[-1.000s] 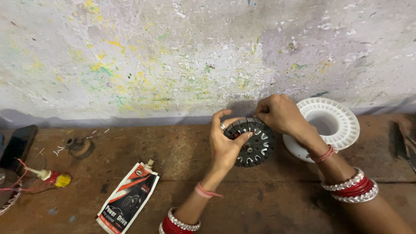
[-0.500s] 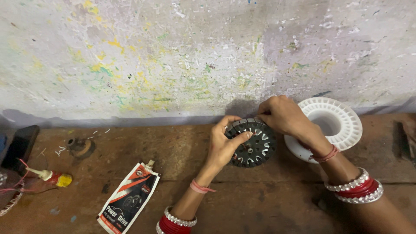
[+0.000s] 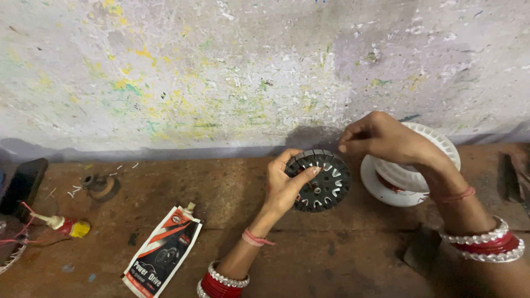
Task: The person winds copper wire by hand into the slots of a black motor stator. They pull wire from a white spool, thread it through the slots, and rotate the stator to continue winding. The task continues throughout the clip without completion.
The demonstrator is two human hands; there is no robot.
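Note:
My left hand [image 3: 283,186] grips a round black slotted metal core [image 3: 323,180], tilted up on edge above the brown wooden bench [image 3: 221,193]. Its thumb and fingers wrap the core's left rim. My right hand [image 3: 381,138] hovers just above and to the right of the core, fingertips pinched together near its upper edge; whether a thin wire is between them is too fine to tell. Behind the right hand stands a white plastic spool [image 3: 436,160] with reddish winding inside.
A paint-flecked wall [image 3: 221,72] rises behind the bench. A red, white and black pouch [image 3: 163,252] lies at the front left. A small yellow and red tube [image 3: 66,225], a dark phone-like block [image 3: 25,185] and a round metal piece [image 3: 101,186] sit at the left.
My right hand has lifted off the core's top edge and moved up and right, pinched. The left hand keeps holding the core, tilted a little more upright.

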